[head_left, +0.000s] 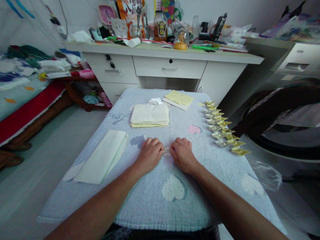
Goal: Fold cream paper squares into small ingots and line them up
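My left hand (150, 152) and my right hand (183, 153) rest close together on the cloth-covered table (150, 206). Both are closed, fingers curled, pinching a small piece of folded paper (167, 152) from either side. Most of that paper is hidden by the fingers. Beyond my hands lies a stack of cream and yellow paper sheets (150, 114). Further back are a few yellow and white sheets (178, 99) and a crumpled white tissue (155, 101). To the left is a folded pale sheet pile (103, 156). Several folded paper boats (222, 126) stand in rows at the right.
Behind the table is a white desk (172, 68) crowded with a jar (160, 26), a pink clock (107, 14) and other items. A bed (27, 100) stands on the left. Dark cloth hangs from a washing machine (300, 63) on the right, near a clear plastic bag (267, 175).
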### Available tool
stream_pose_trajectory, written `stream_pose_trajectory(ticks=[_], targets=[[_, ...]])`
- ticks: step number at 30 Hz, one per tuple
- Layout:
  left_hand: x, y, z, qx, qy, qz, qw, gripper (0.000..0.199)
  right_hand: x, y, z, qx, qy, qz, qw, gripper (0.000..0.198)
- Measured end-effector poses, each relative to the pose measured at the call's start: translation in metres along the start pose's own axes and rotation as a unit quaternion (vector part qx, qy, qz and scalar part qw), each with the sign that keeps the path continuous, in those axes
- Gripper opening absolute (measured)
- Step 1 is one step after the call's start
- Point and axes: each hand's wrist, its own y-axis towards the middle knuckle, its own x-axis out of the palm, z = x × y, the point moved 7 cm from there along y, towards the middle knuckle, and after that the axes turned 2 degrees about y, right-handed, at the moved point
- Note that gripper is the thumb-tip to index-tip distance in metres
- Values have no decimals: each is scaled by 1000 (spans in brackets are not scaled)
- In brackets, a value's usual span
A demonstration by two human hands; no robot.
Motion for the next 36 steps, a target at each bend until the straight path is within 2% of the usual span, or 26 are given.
stream_pose_trajectory(ticks=[12, 17, 20, 26, 32, 36], targets=[[1, 2, 0, -22, 12, -3, 1000, 15, 2, 5, 0, 2, -19, 0, 1000, 21], [0, 0, -10, -28, -11, -19, 999, 25, 3, 6, 0, 5, -29, -5, 1000, 21], [-3, 0, -15, -49, -18, -2, 999, 28, 4, 7, 1, 8, -29, -7, 1000, 20], [-3, 1, -10, -81, -10, 29, 996, 14, 3, 6, 1, 12, -25, 8, 1000, 18], [1, 1, -11, -111, -19, 34, 993, 13, -1, 4, 3, 24, 15, 34, 999, 14], [2, 0, -12, -118, -23, 33, 992, 13, 0, 2, 5, 25, 32, 26, 999, 11]])
